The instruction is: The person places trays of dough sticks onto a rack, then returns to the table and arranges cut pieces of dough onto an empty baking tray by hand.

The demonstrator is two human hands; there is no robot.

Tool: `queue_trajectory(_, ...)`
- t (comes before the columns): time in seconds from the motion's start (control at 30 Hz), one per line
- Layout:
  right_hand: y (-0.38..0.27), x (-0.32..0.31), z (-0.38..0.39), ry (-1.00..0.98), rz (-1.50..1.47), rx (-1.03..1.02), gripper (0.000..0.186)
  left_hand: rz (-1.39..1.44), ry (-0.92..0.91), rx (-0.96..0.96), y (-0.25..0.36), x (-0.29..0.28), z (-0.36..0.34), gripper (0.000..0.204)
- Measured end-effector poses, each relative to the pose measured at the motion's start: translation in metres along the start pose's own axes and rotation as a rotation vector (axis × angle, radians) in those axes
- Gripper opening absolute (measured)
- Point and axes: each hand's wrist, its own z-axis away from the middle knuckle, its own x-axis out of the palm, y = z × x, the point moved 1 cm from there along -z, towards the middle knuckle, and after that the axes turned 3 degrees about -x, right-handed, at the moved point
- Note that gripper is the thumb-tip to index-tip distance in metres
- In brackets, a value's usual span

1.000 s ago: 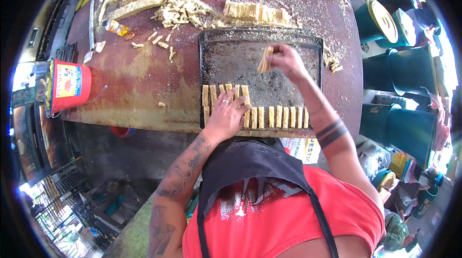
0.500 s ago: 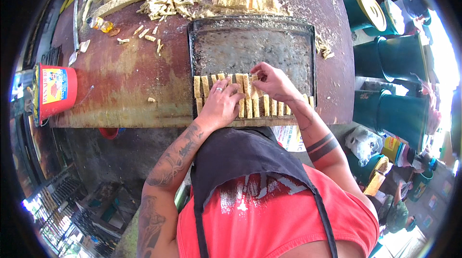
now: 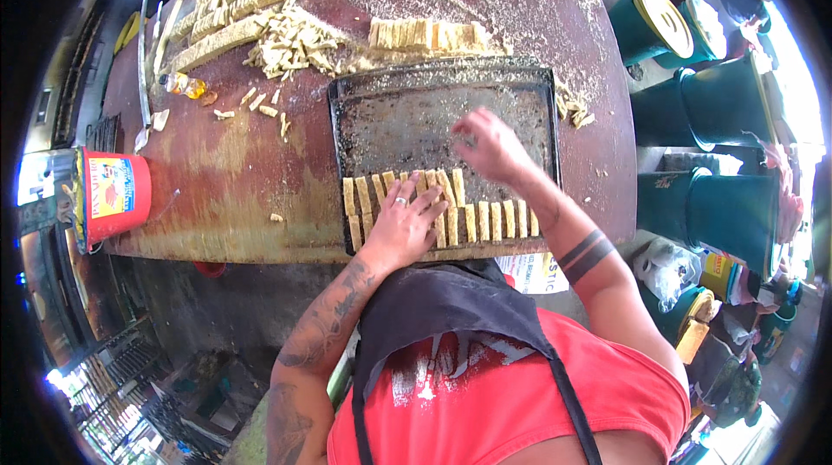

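A dark, worn baking tray (image 3: 394, 123) lies on the table in front of me. Two rows of yellowish, crumbly bread-like sticks (image 3: 496, 221) stand side by side in its near part; the far row covers only the left portion. My left hand (image 3: 406, 221) rests over both rows, its fingers outstretched and lying on the sticks. Over the tray's bare middle, beyond the rows, hovers my right hand (image 3: 492, 146). Its fingers look bent but are smeared by motion, so I cannot make out whether anything is in them.
Beyond the tray sits a sliced block of the same sticks (image 3: 425, 34). A loose heap (image 3: 295, 42) and long rows lie farther back. On the left are a small bottle (image 3: 182, 85) and a red bucket (image 3: 117, 196). Dark green bins (image 3: 728, 105) stand beyond the table's right edge.
My right hand has lifted away from the far row's end and moved farther out over the tray. The left hand stays on the sticks. The whole view has shifted slightly.
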Motion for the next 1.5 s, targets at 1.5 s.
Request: queue_trajectory(1.5, 0.104, -0.149, -0.176, 0.237, 0.023, 0.014, 0.02, 0.386, 0.295, -0.548, 0.047, -0.051, 0.064, 0.053)
